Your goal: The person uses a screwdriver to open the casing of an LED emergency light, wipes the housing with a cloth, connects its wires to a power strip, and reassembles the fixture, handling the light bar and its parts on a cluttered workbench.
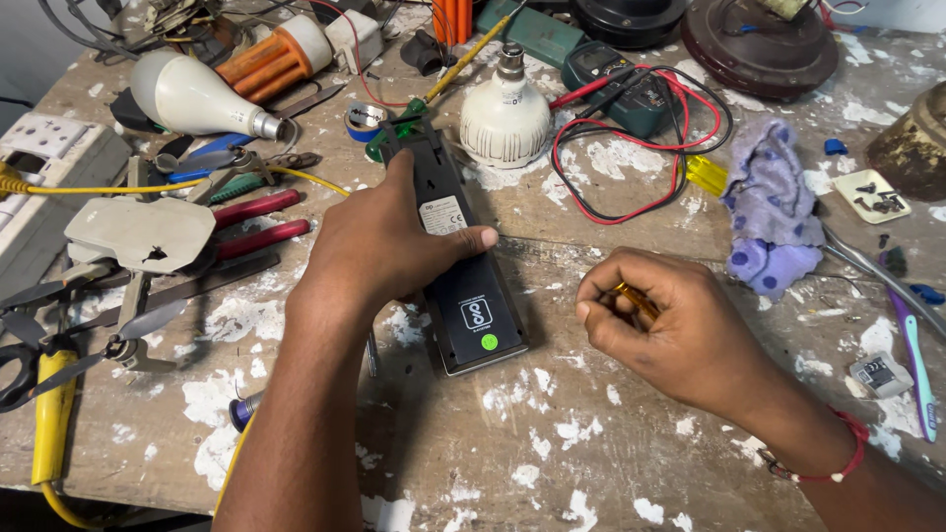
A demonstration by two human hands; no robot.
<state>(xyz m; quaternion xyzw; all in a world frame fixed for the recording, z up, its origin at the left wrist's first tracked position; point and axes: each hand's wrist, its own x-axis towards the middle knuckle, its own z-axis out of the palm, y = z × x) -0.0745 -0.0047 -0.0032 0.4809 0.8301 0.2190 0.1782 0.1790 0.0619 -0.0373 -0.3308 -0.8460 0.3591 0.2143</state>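
Black device [471, 296] lies on the counter [552, 463] under my left hand [379, 246], clamped on it; my right hand [660, 320] pinches a yellow tool [636, 298].

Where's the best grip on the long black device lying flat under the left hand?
Probably across its long side edges near mid-length, coming from above. The black device lies flat and is narrow, so fingers can span its width. The left hand already pins it that way, thumb across the top. The near end is free; the far end sits among tools.
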